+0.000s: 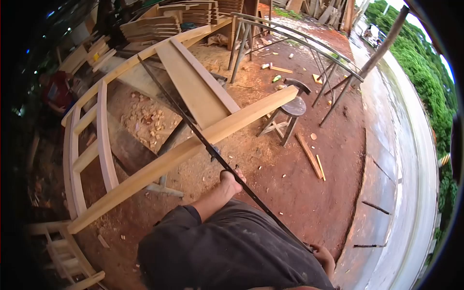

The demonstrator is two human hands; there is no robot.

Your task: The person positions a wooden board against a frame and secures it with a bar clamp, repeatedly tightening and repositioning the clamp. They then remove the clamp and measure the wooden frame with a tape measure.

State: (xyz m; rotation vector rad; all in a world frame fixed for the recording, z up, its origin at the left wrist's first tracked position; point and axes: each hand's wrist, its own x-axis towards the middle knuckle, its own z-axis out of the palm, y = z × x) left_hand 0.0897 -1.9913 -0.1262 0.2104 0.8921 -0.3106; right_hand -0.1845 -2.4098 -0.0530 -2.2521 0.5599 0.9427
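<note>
Probably, even support served best: the left hand (229, 181) gripped the dark metal bar (205, 142) near centre, the right hand (323, 256) apparently its lower-right end, while it slanted across the wooden frame (164, 166) at left.

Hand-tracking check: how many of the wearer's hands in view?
2: left hand on the dark metal bar, partway along it; right hand at the bar's near end, partly hidden.

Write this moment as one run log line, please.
left hand: holds dark bar | right hand: at bar's near end | bar: crosses over wooden frame
</note>
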